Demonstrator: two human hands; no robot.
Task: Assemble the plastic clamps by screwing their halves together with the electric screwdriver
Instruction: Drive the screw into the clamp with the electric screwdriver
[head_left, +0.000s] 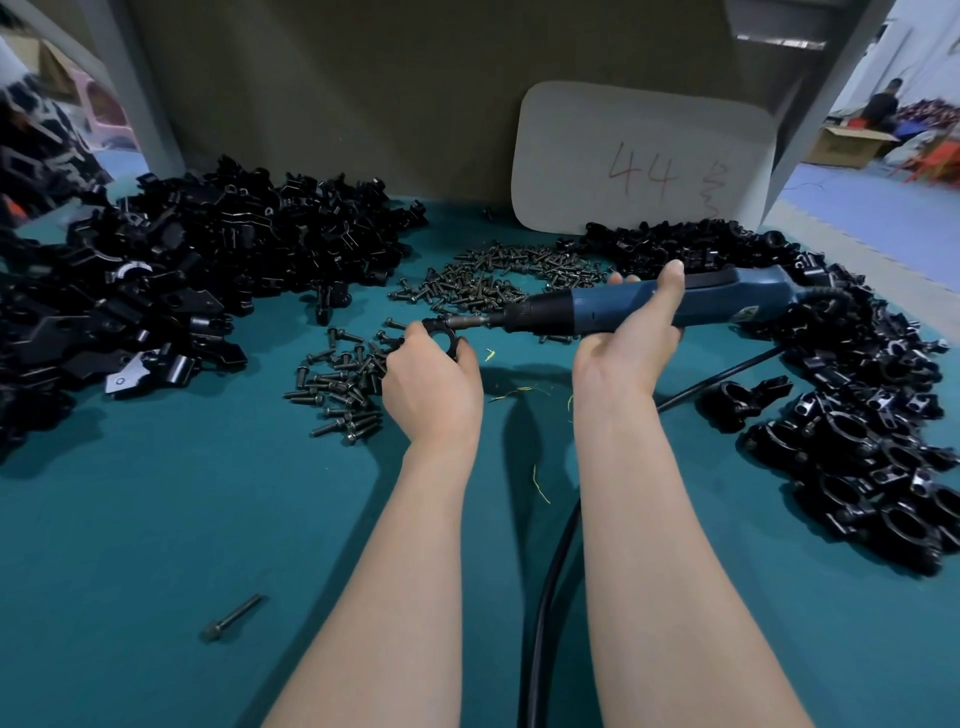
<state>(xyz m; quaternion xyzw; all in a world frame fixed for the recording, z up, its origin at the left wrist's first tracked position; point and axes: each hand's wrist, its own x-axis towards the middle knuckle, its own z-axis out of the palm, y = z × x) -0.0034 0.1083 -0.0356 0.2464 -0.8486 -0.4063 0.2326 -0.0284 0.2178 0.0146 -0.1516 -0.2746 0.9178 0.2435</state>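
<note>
Both hands are busy over the teal desk (156, 519). With our left hand (431, 384) we are pinching a black plastic clamp (441, 340) just above the desk's middle. With our right hand (631, 338) we are gripping the blue electric screwdriver (587, 312), its bit lying level against the clamp's side. Loose screws (498, 280) are lying just behind.
</note>
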